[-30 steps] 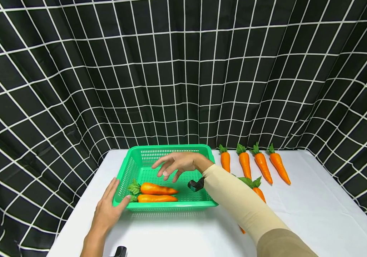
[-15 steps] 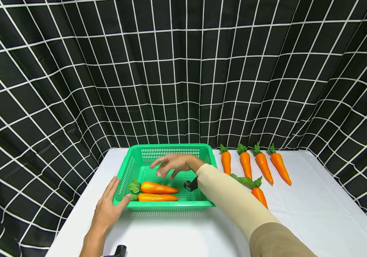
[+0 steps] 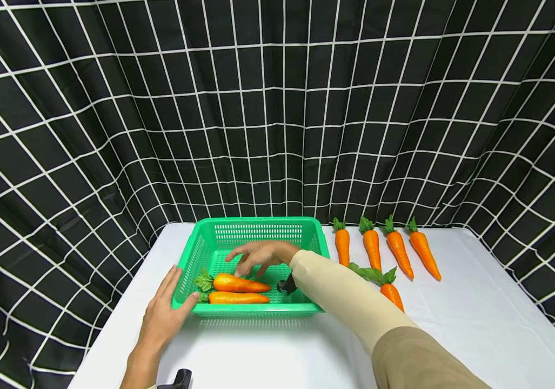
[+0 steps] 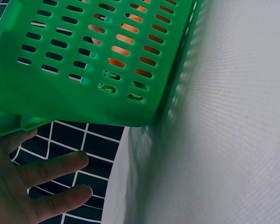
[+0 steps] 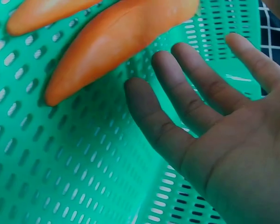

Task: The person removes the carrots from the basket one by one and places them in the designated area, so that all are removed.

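A green plastic basket (image 3: 258,308) stands on the white table with two orange carrots in it, a rear carrot (image 3: 238,283) and a front carrot (image 3: 238,297). Their leafy tops point left. Just behind the rear carrot, my right hand (image 3: 260,256) is inside the basket; the right wrist view shows its fingers (image 5: 191,105) extended, apart from the carrots and holding nothing. At the basket's front left corner is my left hand (image 3: 162,313), its thumb at the rim and its fingers straight along the outside. Spread fingers (image 4: 60,203) also show in the left wrist view.
To the right of the basket several carrots (image 3: 396,253) lie in a row on the white tablecloth (image 3: 481,302). Closer in, another carrot (image 3: 392,296) is partly hidden by my right sleeve (image 3: 355,302). A black gridded curtain (image 3: 277,135) encloses the back and sides.
My right hand has sunk lower into the basket, closer to the rear carrot, and its forearm has shifted slightly left. The left hand stays at the basket's corner.
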Motion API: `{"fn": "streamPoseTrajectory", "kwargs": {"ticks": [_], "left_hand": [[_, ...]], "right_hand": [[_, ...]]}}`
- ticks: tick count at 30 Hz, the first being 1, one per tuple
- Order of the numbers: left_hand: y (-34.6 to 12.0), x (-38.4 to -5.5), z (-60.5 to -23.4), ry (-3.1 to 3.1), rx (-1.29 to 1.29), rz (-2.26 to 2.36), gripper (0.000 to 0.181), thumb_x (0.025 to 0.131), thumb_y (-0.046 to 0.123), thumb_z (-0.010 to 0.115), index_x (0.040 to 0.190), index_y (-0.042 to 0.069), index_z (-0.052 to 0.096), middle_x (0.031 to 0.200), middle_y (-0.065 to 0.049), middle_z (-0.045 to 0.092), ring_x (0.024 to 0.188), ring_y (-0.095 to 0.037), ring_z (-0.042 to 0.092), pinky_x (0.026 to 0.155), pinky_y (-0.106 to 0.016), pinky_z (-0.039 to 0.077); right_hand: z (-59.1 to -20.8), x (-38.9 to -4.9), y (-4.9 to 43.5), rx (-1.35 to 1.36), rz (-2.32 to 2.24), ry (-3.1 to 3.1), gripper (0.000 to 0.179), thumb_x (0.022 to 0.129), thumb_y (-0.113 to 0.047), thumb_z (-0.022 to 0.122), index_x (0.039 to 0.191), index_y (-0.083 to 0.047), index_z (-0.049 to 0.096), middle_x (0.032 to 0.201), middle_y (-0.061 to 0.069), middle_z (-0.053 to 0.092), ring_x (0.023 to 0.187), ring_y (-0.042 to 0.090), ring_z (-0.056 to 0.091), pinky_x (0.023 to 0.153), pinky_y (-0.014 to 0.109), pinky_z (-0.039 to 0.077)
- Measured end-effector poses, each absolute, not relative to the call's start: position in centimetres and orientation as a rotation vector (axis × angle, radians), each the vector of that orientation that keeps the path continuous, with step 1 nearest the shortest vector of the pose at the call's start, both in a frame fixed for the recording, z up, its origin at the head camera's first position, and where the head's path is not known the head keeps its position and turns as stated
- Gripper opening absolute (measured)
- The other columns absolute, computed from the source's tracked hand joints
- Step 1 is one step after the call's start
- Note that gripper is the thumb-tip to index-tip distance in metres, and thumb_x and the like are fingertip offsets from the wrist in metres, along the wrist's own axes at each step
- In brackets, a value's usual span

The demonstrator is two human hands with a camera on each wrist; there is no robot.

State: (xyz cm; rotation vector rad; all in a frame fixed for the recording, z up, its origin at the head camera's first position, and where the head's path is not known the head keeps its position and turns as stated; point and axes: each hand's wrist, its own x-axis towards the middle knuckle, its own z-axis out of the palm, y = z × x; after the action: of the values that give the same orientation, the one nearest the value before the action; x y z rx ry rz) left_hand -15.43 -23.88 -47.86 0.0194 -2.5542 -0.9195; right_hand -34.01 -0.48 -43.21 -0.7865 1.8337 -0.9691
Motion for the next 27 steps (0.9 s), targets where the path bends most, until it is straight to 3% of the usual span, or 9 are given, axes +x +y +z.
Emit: {"fn": "streamPoseTrajectory", "kwargs": {"ticks": [10,17,27], "left_hand": [[-23.8,-15.4,-47.9,-2.556,0.032,-0.911,0.073,0.089,0.044,0.065,0.148,0.009,0.04,0.155,-0.005,0.031,0.131,-0.044,0.037,0.097,-0.063,0.034],[-23.9,-15.3,-47.9,-2.555,0.043,-0.903,0.073,0.089,0.044,0.065,0.148,0.009,0.04,0.155,-0.005,0.03,0.131,-0.044,0.036,0.098,-0.063,0.033],[-23.7,-15.4,-47.8,-2.553,0.046,-0.894,0.072,0.089,0.044,0.065,0.148,0.009,0.04,0.155,-0.005,0.031,0.13,-0.044,0.038,0.096,-0.063,0.035]], "right_hand": [[-44.1,-33.7,-1.1,-0.724,-0.923,1.831,0.058,0.087,-0.017,0.074,0.14,-0.016,0.05,0.11,0.006,0.065,0.092,0.024,0.06,0.08,0.046,0.053],[-44.5,-33.2,-1.7,-0.738,-0.89,1.903,0.047,0.083,-0.017,0.077,0.127,-0.02,0.06,0.101,0.005,0.066,0.086,0.021,0.058,0.072,0.04,0.053],[-45.1,-32.7,-1.8,-0.733,-0.875,1.917,0.039,0.082,-0.007,0.077,0.117,-0.019,0.066,0.092,0.009,0.07,0.072,0.023,0.064,0.065,0.042,0.055]]}}
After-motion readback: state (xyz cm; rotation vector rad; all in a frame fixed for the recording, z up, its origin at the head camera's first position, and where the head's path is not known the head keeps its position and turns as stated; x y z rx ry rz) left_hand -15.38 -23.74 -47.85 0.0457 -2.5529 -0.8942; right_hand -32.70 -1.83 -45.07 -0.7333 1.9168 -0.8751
